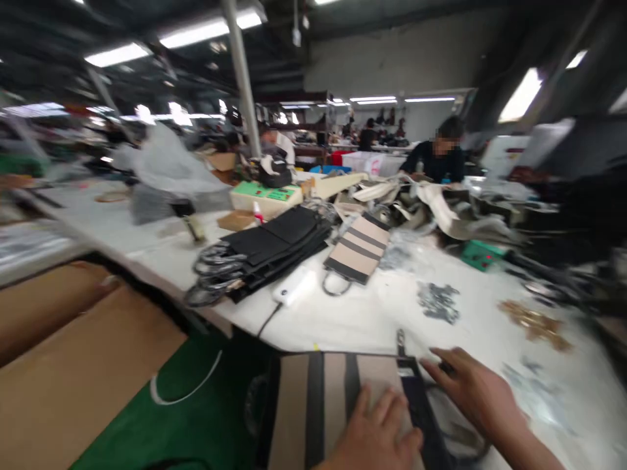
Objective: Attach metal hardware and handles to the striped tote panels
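Note:
A flat beige bag with dark stripes [336, 398] lies at the near table edge, in front of me. My left hand [377, 427] rests on its striped face, fingers spread and palm down. Beside the bag's right edge is my right hand [473, 385], its thumb and forefinger curled around a small dark thing that is too blurred to name. A dark tab with a metal clip [400, 343] sticks up from the bag's far edge, just left of the right fingertips. Under the right hand a looped handle [463, 437] is partly hidden.
Another striped bag [360, 247] and a stack of black bags [279, 238] lie farther back. Silver hardware [438, 301] and gold hardware [533, 323] are heaped on the right. A white power strip [294, 287] sits left of centre. A person [435, 156] works beyond the fabric pile.

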The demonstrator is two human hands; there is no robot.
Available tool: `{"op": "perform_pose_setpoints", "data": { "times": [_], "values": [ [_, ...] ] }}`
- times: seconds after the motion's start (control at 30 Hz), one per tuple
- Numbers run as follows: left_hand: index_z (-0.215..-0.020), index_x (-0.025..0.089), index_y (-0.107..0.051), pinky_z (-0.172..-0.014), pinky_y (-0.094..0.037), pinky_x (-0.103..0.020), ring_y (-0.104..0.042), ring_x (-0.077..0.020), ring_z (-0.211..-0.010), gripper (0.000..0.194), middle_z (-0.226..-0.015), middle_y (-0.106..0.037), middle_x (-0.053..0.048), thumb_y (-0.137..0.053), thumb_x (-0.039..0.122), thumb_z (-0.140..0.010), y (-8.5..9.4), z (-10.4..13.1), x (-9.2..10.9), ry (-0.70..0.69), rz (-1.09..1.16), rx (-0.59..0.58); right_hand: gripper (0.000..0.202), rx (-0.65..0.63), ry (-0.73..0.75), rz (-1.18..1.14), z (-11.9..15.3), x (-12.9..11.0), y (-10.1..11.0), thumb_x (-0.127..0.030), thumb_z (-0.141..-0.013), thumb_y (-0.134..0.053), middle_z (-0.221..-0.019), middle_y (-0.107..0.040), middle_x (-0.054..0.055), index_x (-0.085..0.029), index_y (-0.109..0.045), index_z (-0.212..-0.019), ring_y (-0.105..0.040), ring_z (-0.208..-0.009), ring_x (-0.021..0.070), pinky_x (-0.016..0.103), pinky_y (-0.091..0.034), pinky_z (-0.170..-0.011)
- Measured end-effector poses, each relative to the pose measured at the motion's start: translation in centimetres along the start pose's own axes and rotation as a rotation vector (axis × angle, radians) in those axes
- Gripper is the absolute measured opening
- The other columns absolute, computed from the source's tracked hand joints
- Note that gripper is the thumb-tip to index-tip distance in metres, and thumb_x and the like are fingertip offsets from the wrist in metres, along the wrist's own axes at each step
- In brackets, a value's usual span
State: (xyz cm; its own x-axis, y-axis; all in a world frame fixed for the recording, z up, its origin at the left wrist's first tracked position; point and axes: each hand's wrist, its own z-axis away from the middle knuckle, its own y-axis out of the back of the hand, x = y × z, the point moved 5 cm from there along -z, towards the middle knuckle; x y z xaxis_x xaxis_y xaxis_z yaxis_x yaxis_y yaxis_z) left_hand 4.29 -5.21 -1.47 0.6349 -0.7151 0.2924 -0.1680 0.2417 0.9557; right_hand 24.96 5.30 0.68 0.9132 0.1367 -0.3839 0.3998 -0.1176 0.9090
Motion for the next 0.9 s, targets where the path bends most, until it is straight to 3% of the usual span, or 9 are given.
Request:
{"op": "perform_pose_setpoints", "data": {
  "times": [0.1, 0.23, 0.3, 0.37, 0.43, 0.53, 0.67, 0.8, 0.9],
  "values": [
    [-0.158, 0.022, -0.033, -0.121, -0.017, -0.072, -0.023, -0.0435, -0.153, 0.088, -0.167, -0.024, -0.022, -0.069, 0.056, -0.086, -1.9, -0.9, -1.2, -0.038, 0.032, 0.01, 0.048, -0.016, -0.033, 0.193, -0.8, 3.1, 1.1, -0.065, -0.094, -0.048, -0.101, -0.073, 0.007, -0.03, -0.076, -0.109, -0.07, -0.097, 0.0263, 0.035, -0.051, -0.079],
    [-0.161, 0.024, -0.027, -0.123, 0.0, -0.069, -0.02, -0.0436, -0.154, 0.104, -0.168, -0.022, -0.021, -0.075, 0.062, -0.076, -3.5, -0.8, -2.0, -0.062, -0.001, 0.028, 0.044, -0.021, 0.023, 0.243, -1.1, 4.3, 1.5, -0.063, -0.093, -0.056, -0.098, -0.072, 0.006, -0.027, -0.077, -0.106, -0.068, -0.097, 0.0252, 0.036, -0.048, -0.087],
    [-0.16, 0.024, -0.028, -0.124, 0.004, -0.068, -0.022, -0.0434, -0.154, 0.101, -0.168, -0.024, -0.021, -0.074, 0.059, -0.078, -3.5, -0.6, -1.9, -0.088, -0.035, 0.064, 0.043, 0.007, 0.049, 0.2, -1.5, 4.1, 1.5, -0.062, -0.093, -0.058, -0.101, -0.073, 0.007, -0.026, -0.077, -0.107, -0.068, -0.098, 0.0252, 0.037, -0.046, -0.091],
    [-0.158, 0.024, -0.034, -0.124, 0.007, -0.066, -0.028, -0.0411, -0.152, 0.083, -0.166, -0.031, -0.02, -0.07, 0.047, -0.087, -3.1, -0.5, -1.9, -0.102, -0.093, 0.129, 0.04, 0.033, 0.017, 0.111, -2.7, 4.1, 1.4, -0.058, -0.096, -0.056, -0.106, -0.073, 0.006, -0.026, -0.077, -0.109, -0.068, -0.094, 0.0221, 0.035, -0.047, -0.087],
    [-0.154, 0.026, -0.04, -0.125, 0.01, -0.062, -0.034, -0.0368, -0.15, 0.063, -0.162, -0.039, -0.017, -0.062, 0.029, -0.095, -2.6, -0.6, -1.9, -0.12, -0.161, 0.2, 0.036, 0.038, -0.055, 0.022, -4.7, 4.5, 1.2, -0.052, -0.097, -0.055, -0.108, -0.072, 0.005, -0.026, -0.076, -0.112, -0.069, -0.085, 0.0176, 0.031, -0.049, -0.081],
    [-0.149, 0.027, -0.048, -0.126, 0.007, -0.06, -0.043, -0.0335, -0.146, 0.053, -0.158, -0.046, -0.014, -0.054, 0.017, -0.097, -2.1, -0.8, -2.0, -0.122, -0.198, 0.25, 0.032, 0.004, -0.125, 0.005, -8.2, 5.2, 0.7, -0.044, -0.095, -0.058, -0.109, -0.072, 0.003, -0.028, -0.076, -0.116, -0.068, -0.082, 0.0161, 0.029, -0.048, -0.076],
    [-0.151, 0.026, -0.045, -0.126, -0.004, -0.063, -0.038, -0.0358, -0.148, 0.057, -0.161, -0.041, -0.016, -0.059, 0.025, -0.096, -2.0, -1.0, -1.7, -0.105, -0.1, 0.122, 0.032, -0.064, -0.123, 0.03, -11.6, 5.9, -0.1, -0.041, -0.09, -0.065, -0.1, -0.072, 0.002, -0.032, -0.076, -0.118, -0.066, -0.085, 0.0183, 0.028, -0.045, -0.072],
    [-0.159, 0.023, -0.033, -0.124, -0.002, -0.067, -0.015, -0.0404, -0.156, 0.09, -0.169, -0.021, -0.017, -0.07, 0.055, -0.083, -0.6, -0.6, -0.8, -0.014, 0.097, -0.022, 0.027, -0.121, -0.128, 0.006, -12.8, 6.8, -0.6, -0.042, -0.086, -0.069, -0.094, -0.072, 0.003, -0.027, -0.08, -0.106, -0.061, -0.079, 0.017, 0.028, -0.041, -0.069],
    [-0.159, 0.024, -0.033, -0.126, 0.001, -0.064, -0.009, -0.0371, -0.158, 0.088, -0.171, -0.019, -0.014, -0.068, 0.053, -0.084, 0.6, -0.5, -0.3, 0.044, 0.15, -0.065, 0.023, -0.145, -0.147, -0.026, -13.3, 7.5, -0.8, -0.041, -0.081, -0.073, -0.09, -0.072, 0.002, -0.022, -0.08, -0.092, -0.059, -0.076, 0.0148, 0.027, -0.04, -0.069]
  ]
}}
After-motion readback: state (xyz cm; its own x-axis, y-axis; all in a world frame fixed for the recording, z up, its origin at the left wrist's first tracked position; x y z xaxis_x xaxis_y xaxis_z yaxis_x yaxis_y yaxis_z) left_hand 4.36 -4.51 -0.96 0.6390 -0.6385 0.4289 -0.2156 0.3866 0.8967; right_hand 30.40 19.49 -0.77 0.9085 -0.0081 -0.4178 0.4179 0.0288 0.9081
